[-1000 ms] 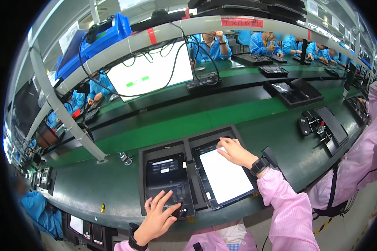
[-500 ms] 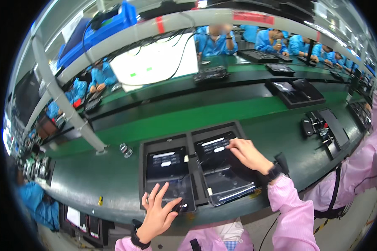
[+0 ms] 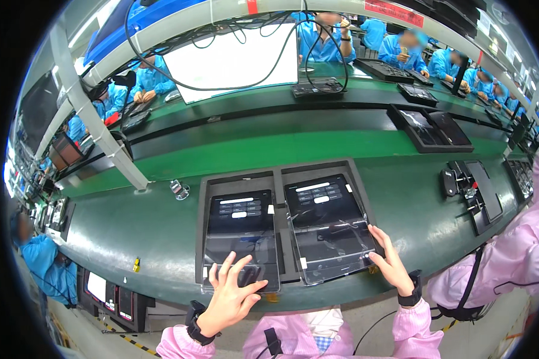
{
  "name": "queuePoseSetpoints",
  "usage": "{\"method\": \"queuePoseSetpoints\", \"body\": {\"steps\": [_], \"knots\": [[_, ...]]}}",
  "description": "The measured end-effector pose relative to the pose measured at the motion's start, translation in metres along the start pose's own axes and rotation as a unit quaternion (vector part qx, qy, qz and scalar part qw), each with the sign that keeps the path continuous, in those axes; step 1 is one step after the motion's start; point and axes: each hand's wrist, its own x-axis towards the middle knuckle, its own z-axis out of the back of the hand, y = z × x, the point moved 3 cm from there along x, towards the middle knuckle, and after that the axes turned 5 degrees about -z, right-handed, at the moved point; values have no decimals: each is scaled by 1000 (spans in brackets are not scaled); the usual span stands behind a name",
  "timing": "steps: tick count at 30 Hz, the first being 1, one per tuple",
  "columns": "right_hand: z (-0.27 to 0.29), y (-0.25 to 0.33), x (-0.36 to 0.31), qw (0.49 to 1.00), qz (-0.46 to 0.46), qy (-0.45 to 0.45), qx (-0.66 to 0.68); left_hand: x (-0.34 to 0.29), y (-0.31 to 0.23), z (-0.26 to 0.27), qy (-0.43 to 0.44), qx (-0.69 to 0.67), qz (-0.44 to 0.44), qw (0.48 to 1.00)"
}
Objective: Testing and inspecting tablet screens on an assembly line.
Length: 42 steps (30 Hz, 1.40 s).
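Two dark tablets with lit upper screens lie side by side in a black foam tray (image 3: 283, 239). Over the lower part of the left tablet (image 3: 239, 230), my left hand (image 3: 230, 296) is spread open, fingertips at the glass near its bottom edge. My right hand (image 3: 394, 266) is at the lower right corner of the right tablet (image 3: 326, 230), thumb and fingers apart, tips at its edge. This tablet sits slightly askew, with clear film showing glare on its lower half. Small white tabs stick to both tablets.
A small clear glass-like object (image 3: 179, 190) stands left of the tray, and a yellow piece (image 3: 136, 264) lies near the front edge. To the right is a black clamp-like device (image 3: 473, 190). Another tray (image 3: 430, 130) sits farther back. A pink-sleeved co-worker (image 3: 497, 257) is close on the right.
My right hand has moved from the upper part of the right tablet's screen down to its lower right corner. My left hand stays over the left tablet. The view has shifted slightly.
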Motion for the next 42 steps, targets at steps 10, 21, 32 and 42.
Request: {"method": "queuePoseSetpoints", "body": {"steps": [10, 21, 32, 42], "knots": [[-8, -4, -2, 999, 3, -29, 39, 1, 10, 16, -65, 5, 26, 998], [-7, 3, 0, 997, -23, -46, 59, 22, 44, 56, -101, 81, 39, 991], [-19, 43, 47, 976, 130, -23, -171, 41, 91, 22, -18, 60, 36, 997], [-43, 35, 69, 959, 171, 52, -220, 40, 70, 34, -43, 60, 28, 997]]}}
